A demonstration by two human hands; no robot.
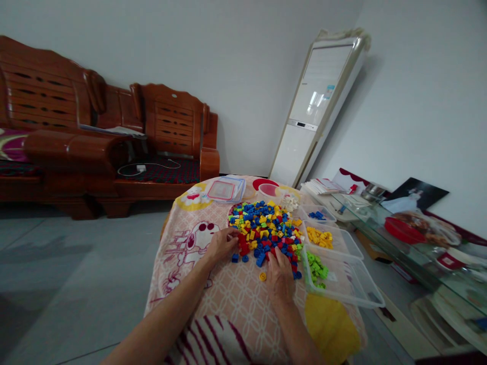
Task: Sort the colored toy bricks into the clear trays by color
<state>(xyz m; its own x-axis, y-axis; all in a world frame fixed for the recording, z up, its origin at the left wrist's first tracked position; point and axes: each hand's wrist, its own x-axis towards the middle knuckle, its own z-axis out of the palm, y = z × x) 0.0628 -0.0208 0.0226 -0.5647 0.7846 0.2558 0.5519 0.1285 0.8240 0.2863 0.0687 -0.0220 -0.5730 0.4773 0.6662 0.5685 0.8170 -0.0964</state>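
Note:
A heap of small blue, yellow, red and green toy bricks (pixel 266 225) lies on a round table under a cartoon-print cloth (pixel 190 243). My left hand (pixel 221 244) rests at the heap's left edge, fingers curled against red bricks there. My right hand (pixel 279 274) lies at the heap's near edge, fingers reaching into the bricks; what they hold, if anything, is hidden. Loose blue bricks (pixel 243 257) and a yellow round piece (pixel 262 276) sit between the hands.
Clear plastic trays hold green bricks (pixel 317 266), yellow bricks (pixel 319 237) and blue bricks (pixel 316 215) right of the heap. Lids (pixel 224 190) and a red-rimmed tub (pixel 268 190) sit at the table's far side. A wooden sofa (pixel 95 142), standing air conditioner (pixel 315 111) and glass shelf (pixel 399 228) surround.

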